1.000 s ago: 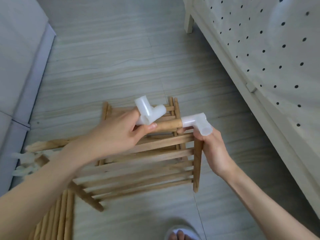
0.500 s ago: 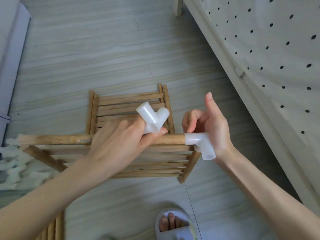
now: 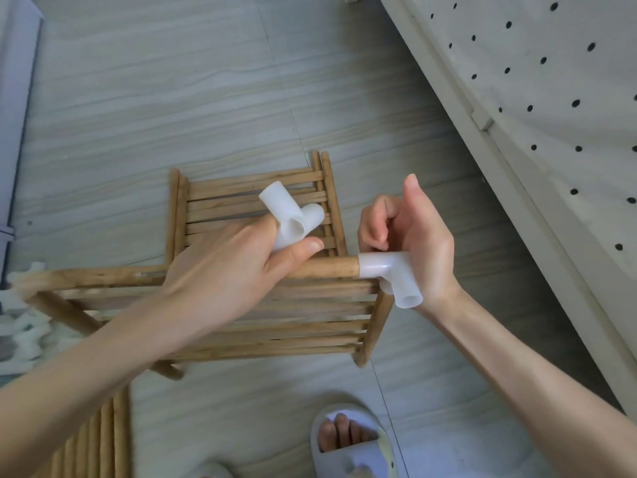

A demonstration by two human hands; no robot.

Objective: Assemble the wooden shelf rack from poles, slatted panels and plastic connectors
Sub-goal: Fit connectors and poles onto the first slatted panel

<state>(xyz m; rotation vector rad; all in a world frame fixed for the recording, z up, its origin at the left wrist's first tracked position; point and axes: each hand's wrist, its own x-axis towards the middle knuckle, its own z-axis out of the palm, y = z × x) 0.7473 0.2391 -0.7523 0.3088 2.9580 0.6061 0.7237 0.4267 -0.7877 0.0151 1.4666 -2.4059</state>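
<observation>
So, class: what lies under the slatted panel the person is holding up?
Under the held slatted panel, a second slatted panel lies on the grey floor; its far end shows, its near part is covered. The left hand hides part of the pole.

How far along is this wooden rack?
Early. Done: a white plastic elbow connector caps the round wooden pole of the lifted slatted wooden panel. In hand: the left hand holds a second white connector; the right hand backs the fitted one. Left: another slatted panel lies flat on the floor.
</observation>
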